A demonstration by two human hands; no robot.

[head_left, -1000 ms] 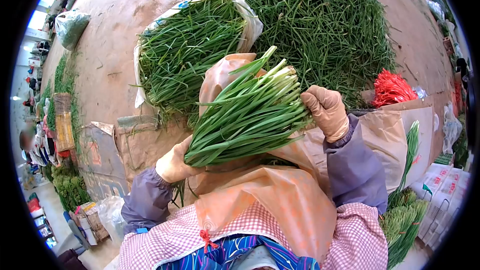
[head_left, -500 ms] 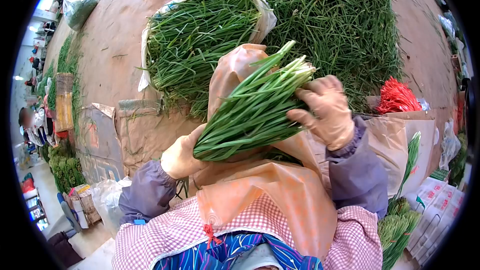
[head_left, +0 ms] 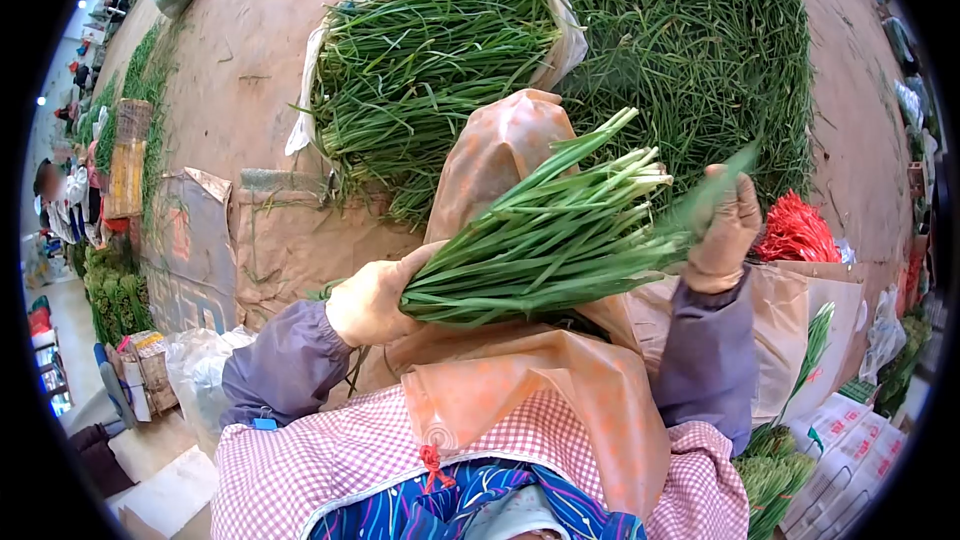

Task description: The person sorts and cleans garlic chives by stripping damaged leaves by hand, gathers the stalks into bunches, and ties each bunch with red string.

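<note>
My left hand (head_left: 375,302), in a pale glove, grips the lower left end of a thick bunch of green chives (head_left: 535,240). The bunch lies slanted over my lap, its pale cut ends pointing up and right. To the right of it, my gloved right hand (head_left: 725,235) is raised with fingers closed on a few loose chive blades (head_left: 700,202), smeared by motion. A translucent orange-spotted plastic apron (head_left: 540,390) covers my lap and knees. Beyond my knees sits an open white sack (head_left: 572,40) packed with chives (head_left: 430,70).
A wide heap of loose chives (head_left: 700,60) covers the floor at the upper right. Red ties (head_left: 797,230) lie in a pile right of my right hand. Flattened cardboard (head_left: 300,250) lies at left. White boxes (head_left: 845,460) stand at lower right. People (head_left: 75,190) are at the far left.
My right hand has moved right, away from the bunch, and now has a few blades in its fingers. The bunch and my left hand have shifted slightly right in view.
</note>
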